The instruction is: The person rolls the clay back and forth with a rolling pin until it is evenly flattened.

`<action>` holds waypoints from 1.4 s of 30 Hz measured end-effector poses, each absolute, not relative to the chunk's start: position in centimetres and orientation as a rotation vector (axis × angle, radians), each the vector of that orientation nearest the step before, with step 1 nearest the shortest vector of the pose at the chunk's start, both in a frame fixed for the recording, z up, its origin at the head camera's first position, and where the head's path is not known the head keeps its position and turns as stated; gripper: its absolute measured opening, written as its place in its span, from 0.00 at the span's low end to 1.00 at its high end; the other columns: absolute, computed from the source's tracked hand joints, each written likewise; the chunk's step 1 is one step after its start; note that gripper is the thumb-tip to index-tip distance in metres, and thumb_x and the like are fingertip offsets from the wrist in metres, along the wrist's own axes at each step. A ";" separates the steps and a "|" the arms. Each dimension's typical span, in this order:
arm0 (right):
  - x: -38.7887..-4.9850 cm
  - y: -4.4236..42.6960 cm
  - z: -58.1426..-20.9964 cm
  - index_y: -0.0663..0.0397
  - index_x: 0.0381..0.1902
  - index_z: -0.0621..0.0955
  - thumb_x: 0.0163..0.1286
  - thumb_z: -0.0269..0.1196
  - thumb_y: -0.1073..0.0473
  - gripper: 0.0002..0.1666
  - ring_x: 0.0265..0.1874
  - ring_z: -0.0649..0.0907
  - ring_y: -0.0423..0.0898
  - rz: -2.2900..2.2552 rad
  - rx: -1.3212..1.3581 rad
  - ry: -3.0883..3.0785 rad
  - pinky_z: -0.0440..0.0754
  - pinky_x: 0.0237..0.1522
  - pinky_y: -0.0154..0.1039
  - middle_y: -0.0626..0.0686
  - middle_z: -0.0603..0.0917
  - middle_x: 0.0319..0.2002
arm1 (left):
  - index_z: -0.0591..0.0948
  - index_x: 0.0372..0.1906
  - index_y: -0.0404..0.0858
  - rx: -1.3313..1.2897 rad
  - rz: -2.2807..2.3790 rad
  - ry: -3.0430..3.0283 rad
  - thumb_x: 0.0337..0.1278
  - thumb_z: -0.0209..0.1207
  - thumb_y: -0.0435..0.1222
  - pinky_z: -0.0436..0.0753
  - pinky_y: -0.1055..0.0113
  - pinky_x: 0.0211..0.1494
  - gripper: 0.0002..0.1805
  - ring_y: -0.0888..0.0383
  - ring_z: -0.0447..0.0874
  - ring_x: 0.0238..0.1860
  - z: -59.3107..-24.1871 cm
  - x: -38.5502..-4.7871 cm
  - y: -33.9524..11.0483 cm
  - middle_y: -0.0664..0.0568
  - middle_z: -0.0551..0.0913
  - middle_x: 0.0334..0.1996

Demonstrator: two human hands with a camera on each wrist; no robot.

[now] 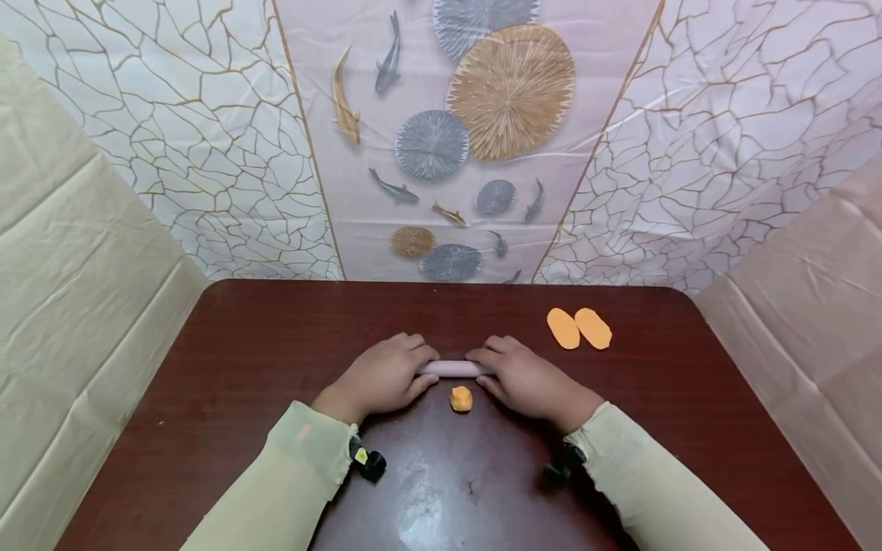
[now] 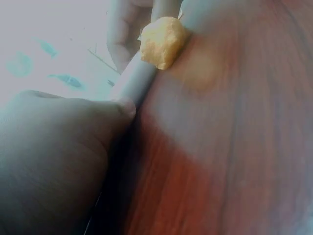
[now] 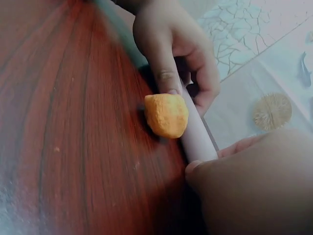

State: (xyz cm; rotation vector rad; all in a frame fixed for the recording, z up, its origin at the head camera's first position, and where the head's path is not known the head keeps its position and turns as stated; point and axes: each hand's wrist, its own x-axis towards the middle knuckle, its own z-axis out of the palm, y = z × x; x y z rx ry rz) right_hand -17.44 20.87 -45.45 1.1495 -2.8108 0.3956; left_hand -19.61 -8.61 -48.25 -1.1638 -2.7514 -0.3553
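A person's left hand (image 1: 386, 375) and right hand (image 1: 527, 380) grip opposite ends of a pale rod (image 1: 455, 369) set crosswise above a dark table (image 1: 276, 337), where an orange lump (image 1: 461, 399) sits between the hands, just on the person's side of the rod.

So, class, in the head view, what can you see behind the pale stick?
Behind the stick, the brown table, with two flat orange pieces towards the right, reaches a patterned cloth. The hands, left and right, cover the stick's ends, hiding whatever lies behind there.
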 end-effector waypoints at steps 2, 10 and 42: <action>-17.3 20.7 -45.2 0.54 0.65 0.87 0.81 0.71 0.56 0.18 0.50 0.83 0.50 0.367 1.153 -2.798 0.87 0.56 0.49 0.50 0.85 0.52 | 0.87 0.61 0.48 -1.183 -0.313 -2.745 0.87 0.59 0.54 0.88 0.56 0.59 0.18 0.56 0.84 0.50 -47.9 -19.5 -8.6 0.58 0.86 0.51; -15.6 20.2 -43.7 0.45 0.44 0.84 0.63 0.72 0.55 0.12 0.39 0.75 0.43 0.286 1.117 -2.706 0.81 0.44 0.41 0.42 0.78 0.39 | 0.86 0.59 0.50 -1.224 -0.309 -2.645 0.86 0.58 0.55 0.88 0.56 0.49 0.17 0.58 0.83 0.46 -45.8 -17.3 -8.7 0.59 0.84 0.49; -13.4 19.4 -46.3 0.42 0.39 0.74 0.64 0.64 0.52 0.09 0.33 0.72 0.43 0.177 0.992 -2.794 0.75 0.36 0.41 0.42 0.74 0.35 | 0.84 0.53 0.55 -1.143 -0.383 -2.647 0.78 0.61 0.56 0.81 0.63 0.35 0.13 0.63 0.76 0.37 -48.1 -15.1 -7.9 0.64 0.79 0.41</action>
